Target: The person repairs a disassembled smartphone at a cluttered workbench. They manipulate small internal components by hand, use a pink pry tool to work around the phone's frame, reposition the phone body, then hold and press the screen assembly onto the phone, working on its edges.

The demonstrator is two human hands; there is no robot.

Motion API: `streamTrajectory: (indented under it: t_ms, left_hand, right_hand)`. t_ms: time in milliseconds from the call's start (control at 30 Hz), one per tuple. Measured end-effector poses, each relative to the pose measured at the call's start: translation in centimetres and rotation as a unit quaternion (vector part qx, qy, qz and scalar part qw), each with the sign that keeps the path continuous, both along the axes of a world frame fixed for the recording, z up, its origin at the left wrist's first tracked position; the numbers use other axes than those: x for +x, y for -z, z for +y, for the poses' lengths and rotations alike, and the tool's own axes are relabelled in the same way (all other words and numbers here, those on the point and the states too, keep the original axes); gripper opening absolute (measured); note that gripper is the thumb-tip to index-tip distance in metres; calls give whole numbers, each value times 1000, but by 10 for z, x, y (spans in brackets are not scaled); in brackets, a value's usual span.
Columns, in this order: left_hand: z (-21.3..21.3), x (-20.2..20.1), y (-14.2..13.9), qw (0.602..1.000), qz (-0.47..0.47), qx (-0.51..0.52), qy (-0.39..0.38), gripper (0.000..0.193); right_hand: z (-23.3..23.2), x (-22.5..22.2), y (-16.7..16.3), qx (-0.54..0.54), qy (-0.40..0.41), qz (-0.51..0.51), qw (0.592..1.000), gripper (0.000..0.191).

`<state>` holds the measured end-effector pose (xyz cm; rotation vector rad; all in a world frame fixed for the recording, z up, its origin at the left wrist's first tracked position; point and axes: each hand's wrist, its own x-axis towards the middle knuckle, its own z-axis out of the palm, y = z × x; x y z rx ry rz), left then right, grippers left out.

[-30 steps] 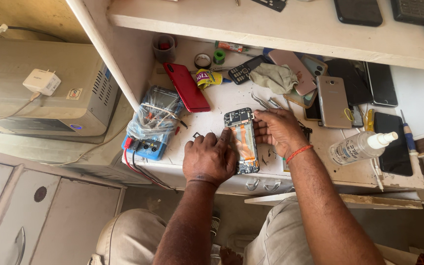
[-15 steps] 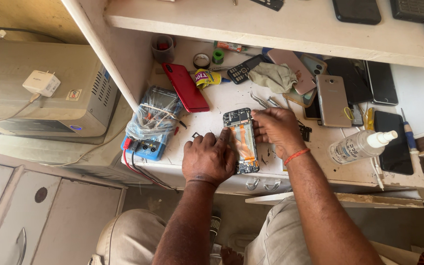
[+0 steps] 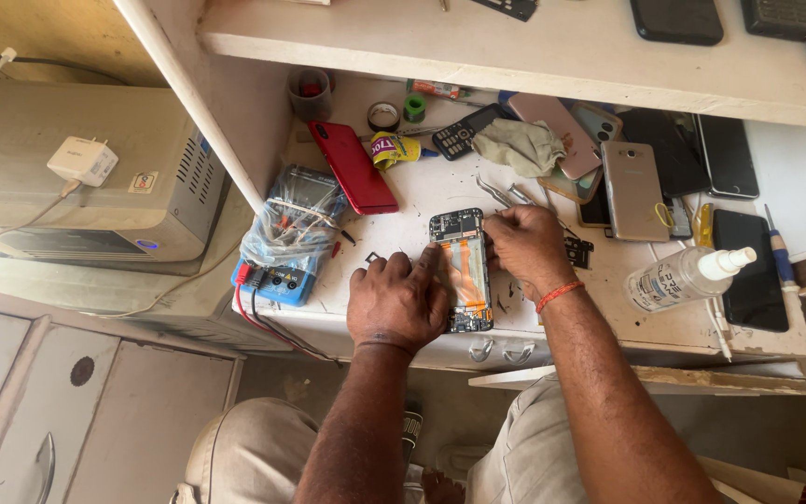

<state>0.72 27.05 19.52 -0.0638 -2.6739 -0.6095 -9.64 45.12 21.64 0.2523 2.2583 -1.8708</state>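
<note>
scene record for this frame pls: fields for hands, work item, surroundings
left hand: flat on the bench, index finger on the opened phone's left edge
right hand: fingertips at the phone's upper right edge
opened phone: back off, orange flex visible, lying flat
left of it: blue multimeter in a plastic bag, red phone
right of it: clear bottle, gold phone

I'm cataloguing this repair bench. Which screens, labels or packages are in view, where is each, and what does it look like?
Opened phone: between both hands, back removed, orange strip inside.
Red phone: left of it, lying slanted.
Gold phone: right of centre, back up.
Dark phone: far right, black screen up.
Spray bottle: lying beside it, clear, white labelled.
Blue meter: bench's left edge, wrapped in clear plastic.
Yellow tube: behind the opened phone, printed label.
</note>
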Motion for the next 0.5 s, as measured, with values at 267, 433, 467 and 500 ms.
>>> streamTrajectory:
  t_ms: [267,433,467,500]
  left_hand:
    - [0,0,-1,1000,1,-8,2,49]
    - [0,0,-2,1000,-2,-19,2,48]
    - [0,0,-2,1000,0,-16,3,48]
    - [0,0,-2,1000,1,-13,3,48]
  right_hand:
    - [10,-1,-8,-15,-28,-41,999,20]
    - [10,0,-10,-32,-30,-58,997,23]
    - [9,0,-10,-31,-27,-61,997,23]
    - [8,0,-10,-30,-24,-64,997,22]
